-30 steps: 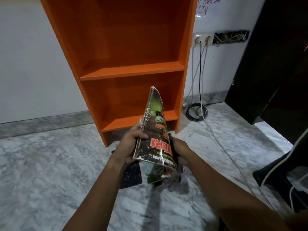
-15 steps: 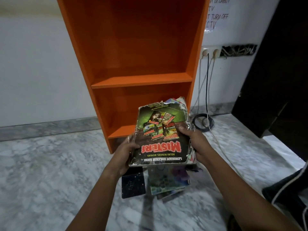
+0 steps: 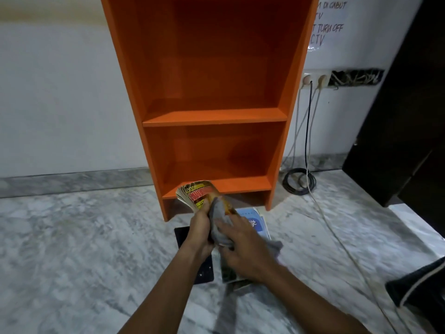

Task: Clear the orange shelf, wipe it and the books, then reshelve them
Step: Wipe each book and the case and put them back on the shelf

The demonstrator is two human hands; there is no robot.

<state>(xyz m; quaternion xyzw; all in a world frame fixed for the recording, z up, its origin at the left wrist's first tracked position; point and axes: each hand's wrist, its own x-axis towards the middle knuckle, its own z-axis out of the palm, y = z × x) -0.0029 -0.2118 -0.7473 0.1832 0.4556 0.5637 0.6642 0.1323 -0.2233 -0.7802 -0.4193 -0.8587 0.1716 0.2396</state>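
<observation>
Book (image 3: 199,192) in L hand (image 3: 199,229), cloth (image 3: 219,213) in R hand (image 3: 243,249); note (image 3: 330,27): "TURN OFF".

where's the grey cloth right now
Head view, low centre: the cloth is under the right hand, against the magazine that the left hand holds, just before the shelf's foot.
</observation>
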